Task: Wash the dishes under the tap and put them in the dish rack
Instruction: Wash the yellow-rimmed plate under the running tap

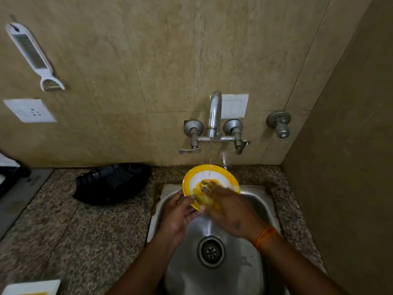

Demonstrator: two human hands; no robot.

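View from above a small steel sink [253, 201] set in a speckled granite desk [89, 226], w/ a beige tiled wall at the far side. A wall-mounted tap [214, 116] runs a thin stream of water onto a round plate [209, 174], yellow rim w/ white band, held tilted over the far-left part of the sink, directly under the spout. The left hand [177, 216] grips the plate's near-left edge, fingers curled round the rim from below. The right hand [230, 211] is motion-blurred, lying over the plate's centre and pressing a yellow-green scrub pad [204, 195] against it; exact finger pose can't be made out, but it holds the pad. An orange thread band [264, 236] circles the right wrist. The sink drain [210, 251] sits nearer, between the forearms. On the desk left of the sink, against the wall, lies a dark dish rack [112, 183]. At the near-left corner, part of a white square dish [32, 287] shows. On the wall far left hangs a white grater-peeler [32, 52], w/ a white socket [29, 110] below it; a white switch plate [234, 105] sits behind the tap, and a separate valve knob [279, 123] to its right.
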